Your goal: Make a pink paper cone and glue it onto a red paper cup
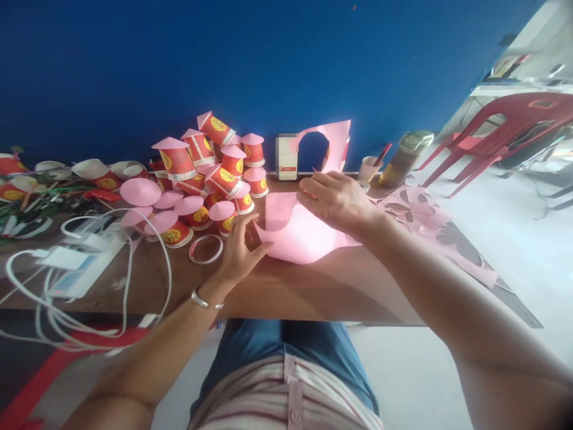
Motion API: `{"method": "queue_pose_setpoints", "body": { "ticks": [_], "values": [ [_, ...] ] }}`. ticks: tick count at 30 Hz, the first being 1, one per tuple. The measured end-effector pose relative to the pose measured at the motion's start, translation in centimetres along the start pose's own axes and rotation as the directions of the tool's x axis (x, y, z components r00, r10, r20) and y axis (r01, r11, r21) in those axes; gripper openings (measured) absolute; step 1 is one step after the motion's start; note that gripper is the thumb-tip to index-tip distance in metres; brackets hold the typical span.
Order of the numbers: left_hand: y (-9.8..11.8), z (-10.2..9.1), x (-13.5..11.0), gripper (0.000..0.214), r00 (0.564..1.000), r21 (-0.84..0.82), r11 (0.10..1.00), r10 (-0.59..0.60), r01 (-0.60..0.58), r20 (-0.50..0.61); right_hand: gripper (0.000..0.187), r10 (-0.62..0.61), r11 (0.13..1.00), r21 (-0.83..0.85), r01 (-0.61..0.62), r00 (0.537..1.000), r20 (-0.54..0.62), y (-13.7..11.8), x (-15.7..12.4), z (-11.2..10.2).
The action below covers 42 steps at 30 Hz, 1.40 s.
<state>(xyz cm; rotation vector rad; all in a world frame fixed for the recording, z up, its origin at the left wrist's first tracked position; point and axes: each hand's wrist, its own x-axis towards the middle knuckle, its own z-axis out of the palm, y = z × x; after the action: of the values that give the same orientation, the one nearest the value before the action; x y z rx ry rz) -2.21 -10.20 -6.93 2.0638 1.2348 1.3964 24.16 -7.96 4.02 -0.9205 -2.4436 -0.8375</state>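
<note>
A sheet of pink paper [298, 239] lies on the table in front of me, its lower edge curved. My left hand [239, 248] is at the sheet's left edge, thumb and fingers apart, with the thumb against the paper. Over the sheet's upper right, my right hand [335, 197] has its fingers curled on a pink paper offcut [338, 140]. This offcut stands up behind the hand and has a large round piece cut out of it. The right fingertips are partly hidden.
Red paper cups [172, 161] with pink cone tops are heaped at the left. Nearby are a tape roll [206, 249] and a power strip [89, 263] with white cables. A phone [287, 158], a small cup [368, 170], a jar [405, 158] and pink scraps [421, 209] lie beyond and right.
</note>
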Motion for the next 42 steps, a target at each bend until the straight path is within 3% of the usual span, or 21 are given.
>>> {"method": "queue_pose_setpoints", "body": {
  "ticks": [2, 4, 8, 11, 16, 17, 20, 22, 24, 27, 30, 32, 34, 38, 40, 42],
  "values": [
    [0.4, 0.0, 0.1, 0.061, 0.999, -0.007, 1.0, -0.029, 0.029, 0.037, 0.036, 0.07, 0.997, 0.015, -0.07, 0.998, -0.004, 0.0, -0.2, -0.4],
    [0.8, 0.0, 0.1, 0.045, 0.979, -0.142, 0.978, -0.13, 0.153, 0.159, 0.038, 0.142, 0.989, 0.036, -0.143, 0.99, 0.009, 0.2, -0.5, -0.9],
    [0.5, 0.2, 0.2, 0.034, 0.878, -0.419, 0.786, -0.317, 0.455, 0.359, 0.039, 0.296, 0.95, 0.048, -0.31, 0.936, 0.188, 0.8, -1.1, -1.6],
    [0.1, 0.3, 0.5, 0.04, 0.857, -0.529, 0.674, -0.39, 0.515, 0.337, 0.038, 0.431, 0.878, 0.021, -0.477, 0.811, 0.395, 1.5, -1.9, -1.6],
    [-0.4, 0.4, 1.0, 0.056, 0.848, -0.532, 0.664, -0.454, 0.526, 0.273, 0.034, 0.555, 0.697, 0.077, -0.713, 0.604, 0.572, 3.1, -4.7, 0.4],
    [-0.6, 0.5, 1.0, 0.055, 0.846, -0.528, 0.664, -0.455, 0.53, 0.277, 0.032, 0.538, 0.637, 0.124, -0.761, 0.554, 0.635, 3.3, -5.4, 1.0],
    [-1.4, 0.9, 0.8, 0.054, 0.855, -0.488, 0.702, -0.445, 0.518, 0.266, 0.028, 0.518, 0.322, 0.203, -0.925, 0.352, 0.78, 2.8, -7.2, 2.9],
    [-1.9, 1.2, 0.6, 0.054, 0.881, -0.425, 0.772, -0.41, 0.473, 0.237, 0.026, 0.51, 0.155, 0.23, -0.961, 0.277, 0.814, 1.8, -8.1, 3.9],
    [-2.1, 1.3, 0.3, 0.051, 0.924, -0.308, 0.874, -0.329, 0.376, 0.193, 0.028, 0.482, 0.071, 0.277, -0.958, 0.276, 0.832, 0.6, -8.7, 4.6],
    [-1.7, 1.2, 0.0, 0.042, 0.983, -0.04, 0.991, -0.117, 0.124, 0.143, 0.032, 0.507, 0.068, 0.287, -0.956, 0.281, 0.815, -0.5, -9.3, 5.5],
    [-0.9, 1.0, -0.3, 0.036, 0.979, 0.176, 0.979, 0.073, -0.107, 0.19, 0.034, 0.565, 0.122, 0.275, -0.954, 0.295, 0.771, -0.5, -9.4, 5.7],
    [-0.6, 0.9, -0.4, 0.036, 0.963, 0.246, 0.951, 0.128, -0.187, 0.236, 0.032, 0.576, 0.166, 0.243, -0.956, 0.294, 0.763, -0.4, -9.2, 5.3],
    [-0.5, 0.9, -0.5, 0.038, 0.951, 0.278, 0.935, 0.145, -0.222, 0.273, 0.025, 0.574, 0.264, 0.199, -0.944, 0.319, 0.754, -0.3, -8.9, 4.8],
    [-0.9, 1.2, -0.7, 0.042, 0.921, 0.298, 0.923, 0.126, -0.246, 0.369, 0.028, 0.634, 0.603, -0.012, -0.797, 0.471, 0.613, 0.1, -8.2, 4.4],
    [-1.2, 1.4, -0.9, 0.043, 0.901, 0.304, 0.915, 0.122, -0.265, 0.416, 0.031, 0.656, 0.671, -0.102, -0.734, 0.525, 0.542, 0.7, -7.8, 4.8],
    [-1.5, 1.6, -1.1, 0.043, 0.882, 0.31, 0.906, 0.123, -0.287, 0.455, 0.033, 0.657, 0.692, -0.126, -0.711, 0.547, 0.518, 1.5, -7.4, 5.6]
  ]
}}
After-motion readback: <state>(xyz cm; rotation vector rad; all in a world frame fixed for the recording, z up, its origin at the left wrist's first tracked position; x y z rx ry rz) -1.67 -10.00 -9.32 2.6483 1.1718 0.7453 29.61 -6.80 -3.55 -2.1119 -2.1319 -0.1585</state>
